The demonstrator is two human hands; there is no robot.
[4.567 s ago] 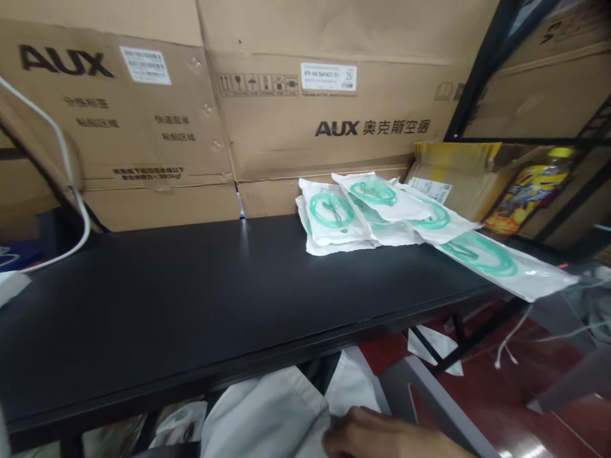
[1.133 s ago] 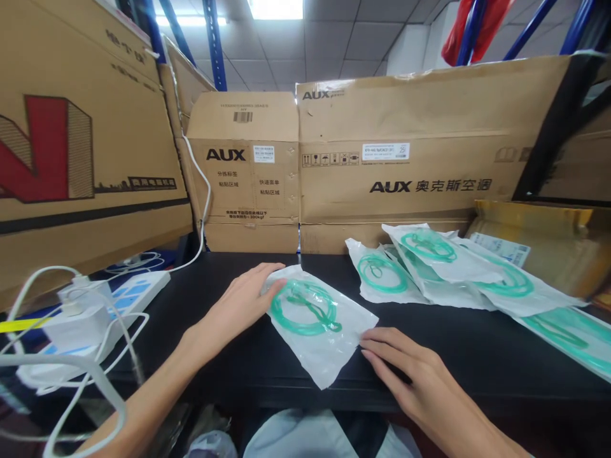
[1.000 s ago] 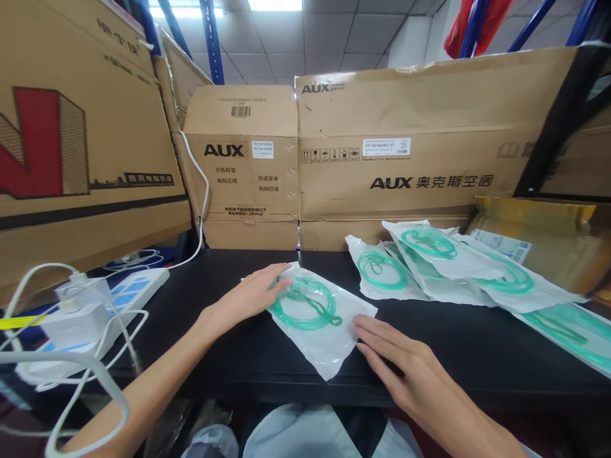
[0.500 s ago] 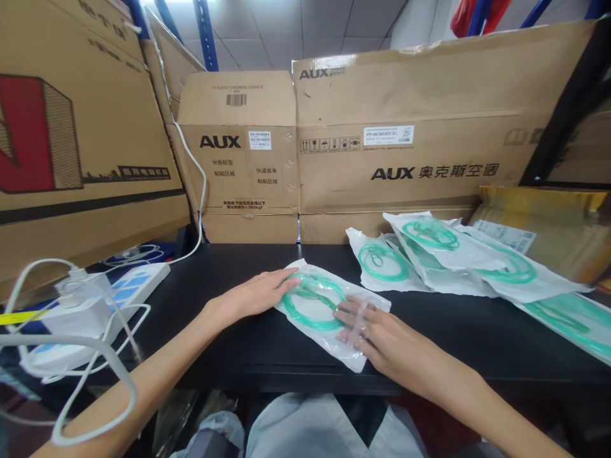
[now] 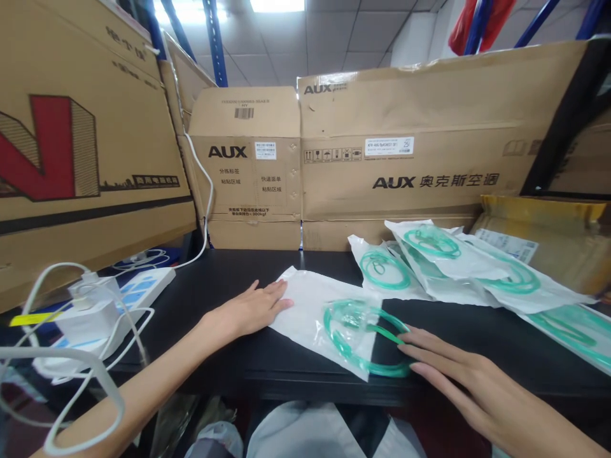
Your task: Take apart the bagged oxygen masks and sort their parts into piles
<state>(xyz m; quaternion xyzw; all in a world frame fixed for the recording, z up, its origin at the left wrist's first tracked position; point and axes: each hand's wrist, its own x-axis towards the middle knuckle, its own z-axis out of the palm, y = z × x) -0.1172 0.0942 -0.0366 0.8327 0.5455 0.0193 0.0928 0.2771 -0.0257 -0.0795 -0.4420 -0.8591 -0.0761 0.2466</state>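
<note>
A coil of green tubing (image 5: 389,369) with a clear plastic piece (image 5: 351,313) in its middle lies over the right end of a white pouch (image 5: 305,305), its right side reaching past the pouch onto the black table. Whether its left part lies inside or on top of the pouch, I cannot tell. The fingertips of my right hand (image 5: 453,369) hold the right edge of the coil. My left hand (image 5: 255,310) rests with fingers outstretched on the left edge of the pouch.
Several pouches with green tubing (image 5: 439,267) lie piled at the right on the black table (image 5: 229,273). A power strip (image 5: 147,286) with chargers and white cables is at the left. Cardboard boxes (image 5: 391,210) stand along the back, and a taped package (image 5: 563,235) sits at far right.
The green coil has moved right, partly beyond the pouch, along with my right hand. My left hand has shifted slightly left and down at the pouch edge. The camera view has tilted up a little.
</note>
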